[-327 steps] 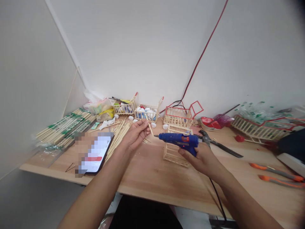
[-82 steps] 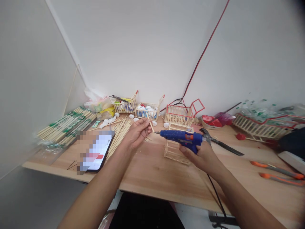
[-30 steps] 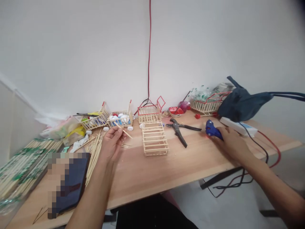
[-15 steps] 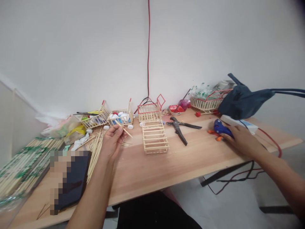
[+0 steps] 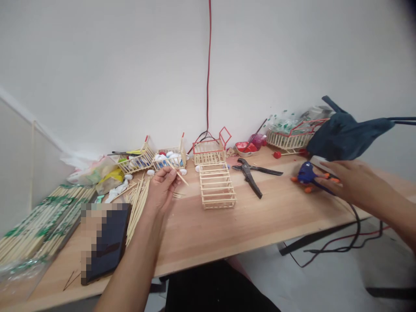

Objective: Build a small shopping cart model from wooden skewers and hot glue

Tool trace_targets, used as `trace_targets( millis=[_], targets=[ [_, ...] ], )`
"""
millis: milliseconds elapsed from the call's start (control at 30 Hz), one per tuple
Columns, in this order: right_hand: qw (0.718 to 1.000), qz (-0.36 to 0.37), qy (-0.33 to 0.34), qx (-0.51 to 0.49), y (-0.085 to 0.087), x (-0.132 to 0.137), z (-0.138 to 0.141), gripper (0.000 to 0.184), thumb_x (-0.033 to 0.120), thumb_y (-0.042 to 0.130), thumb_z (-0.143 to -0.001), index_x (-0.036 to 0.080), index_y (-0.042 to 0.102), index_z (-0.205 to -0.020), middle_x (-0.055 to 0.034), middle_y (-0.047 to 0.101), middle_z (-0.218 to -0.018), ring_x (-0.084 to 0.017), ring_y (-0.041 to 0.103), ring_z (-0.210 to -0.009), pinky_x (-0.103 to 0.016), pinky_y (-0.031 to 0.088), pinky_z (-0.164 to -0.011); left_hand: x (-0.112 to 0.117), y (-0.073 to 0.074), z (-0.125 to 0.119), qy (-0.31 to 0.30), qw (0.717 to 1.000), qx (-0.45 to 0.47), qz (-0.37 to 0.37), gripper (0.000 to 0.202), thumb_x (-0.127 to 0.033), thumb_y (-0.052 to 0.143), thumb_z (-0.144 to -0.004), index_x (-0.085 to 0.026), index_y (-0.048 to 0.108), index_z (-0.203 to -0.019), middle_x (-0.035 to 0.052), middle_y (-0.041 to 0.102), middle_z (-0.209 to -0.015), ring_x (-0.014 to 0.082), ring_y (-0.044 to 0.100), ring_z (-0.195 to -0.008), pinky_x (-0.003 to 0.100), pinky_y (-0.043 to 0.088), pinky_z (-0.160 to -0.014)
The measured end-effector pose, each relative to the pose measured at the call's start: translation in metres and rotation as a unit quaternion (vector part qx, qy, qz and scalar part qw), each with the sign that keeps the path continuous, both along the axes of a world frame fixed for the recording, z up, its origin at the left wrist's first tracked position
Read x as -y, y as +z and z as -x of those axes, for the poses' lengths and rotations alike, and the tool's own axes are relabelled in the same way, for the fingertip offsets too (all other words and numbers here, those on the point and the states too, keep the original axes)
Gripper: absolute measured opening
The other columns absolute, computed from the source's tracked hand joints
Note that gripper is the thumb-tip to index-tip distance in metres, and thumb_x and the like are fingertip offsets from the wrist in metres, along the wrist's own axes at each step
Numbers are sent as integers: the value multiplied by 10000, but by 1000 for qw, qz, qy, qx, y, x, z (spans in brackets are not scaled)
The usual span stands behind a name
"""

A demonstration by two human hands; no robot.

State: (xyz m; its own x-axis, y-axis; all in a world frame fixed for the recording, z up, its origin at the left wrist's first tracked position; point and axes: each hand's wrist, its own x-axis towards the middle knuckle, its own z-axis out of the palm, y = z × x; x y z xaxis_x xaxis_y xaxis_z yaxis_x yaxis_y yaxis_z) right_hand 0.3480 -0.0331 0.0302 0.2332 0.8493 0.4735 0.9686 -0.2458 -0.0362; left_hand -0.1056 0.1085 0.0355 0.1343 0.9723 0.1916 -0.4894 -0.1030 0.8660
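Observation:
My left hand [image 5: 162, 186] pinches a short wooden stick [image 5: 180, 176] between thumb and fingers, above the table left of the middle. Near the right end of the table, my right hand [image 5: 354, 184] has its fingers about the handle of a blue glue gun [image 5: 306, 172] with orange parts; the palm side is hidden. In front of me lies a ladder-like frame of wooden sticks [image 5: 217, 187], touching a small stick cart with a red-painted rim [image 5: 209, 151]. Black cutting pliers [image 5: 248, 177] lie spread just right of that frame.
Loose sticks [image 5: 138, 208] lie beside a dark tablet-like slab [image 5: 108, 242], with packed stick bundles [image 5: 42, 225] far left. Stick carts [image 5: 169, 161], a red paint dish [image 5: 246, 148] and a dark blue bag [image 5: 344, 134] line the wall. A black cable [image 5: 357, 221] hangs over the front edge.
My right hand has shifted right and back along the glue gun, which has turned and shows more orange. Its cable has swung over the table edge. The view has shifted slightly left.

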Motion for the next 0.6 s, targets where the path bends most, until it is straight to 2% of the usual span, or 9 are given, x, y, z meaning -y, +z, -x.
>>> trace_targets(
  millis=[33,100,200,267,333,433,533,600],
  targets=[
    [999,-15,38,-6,8,-3,9,297,317,541,-841,164,661,-1067,-172,668,-1108,-338,599,-1065,-463,447,-937,0,2,-1,0,1000,-2,-9,278,-283,872,-593,-145,681,-742,2,670,-717,63,578,-595,165,488,-583],
    [997,-44,59,-17,23,-15,33,318,332,449,-898,181,645,-1098,-159,647,-1127,-323,597,-1077,-462,451,-937,-2,9,-4,2,999,-12,-34,263,-285,863,-605,-152,683,-743,-2,665,-716,65,572,-595,169,482,-580],
    [980,-63,131,-136,41,-48,75,315,383,414,-920,243,661,-1056,-102,678,-1064,-308,633,-1020,-452,484,-872,-5,23,-12,8,994,-65,-83,216,-285,834,-643,-162,686,-741,-11,645,-677,73,564,-589,183,476,-590],
    [959,-43,184,-213,43,-78,99,323,405,424,-918,220,686,-952,-97,705,-1006,-310,644,-969,-464,468,-882,-8,33,-18,17,983,-129,-127,167,-282,797,-689,-166,693,-748,-12,633,-657,82,558,-587,197,470,-599],
    [937,2,218,-274,37,-110,117,315,377,448,-904,186,695,-864,-96,721,-897,-292,657,-891,-434,484,-833,-10,44,-24,27,965,-198,-172,128,-275,763,-724,-168,703,-759,-2,641,-673,94,555,-598,209,457,-597],
    [906,40,260,-331,16,-146,134,320,377,467,-888,177,681,-759,-67,721,-774,-220,671,-755,-324,508,-704,-14,56,-34,37,932,-282,-225,84,-249,737,-737,-170,717,-754,17,671,-729,115,563,-642,220,437,-598],
    [875,66,298,-376,-5,-161,146,391,437,432,-902,177,679,-746,-41,727,-760,-164,675,-675,-261,505,-642,-15,64,-43,23,898,-341,-278,38,-204,702,-757,-180,727,-744,17,682,-739,134,576,-682,235,428,-626],
    [862,67,313,-393,-14,-162,152,452,492,395,-910,174,690,-784,-44,730,-787,-165,682,-695,-254,503,-625,-17,68,-49,7,875,-376,-306,60,-166,680,-764,-186,732,-743,13,686,-726,138,580,-686,241,419,-642]
  ],
)
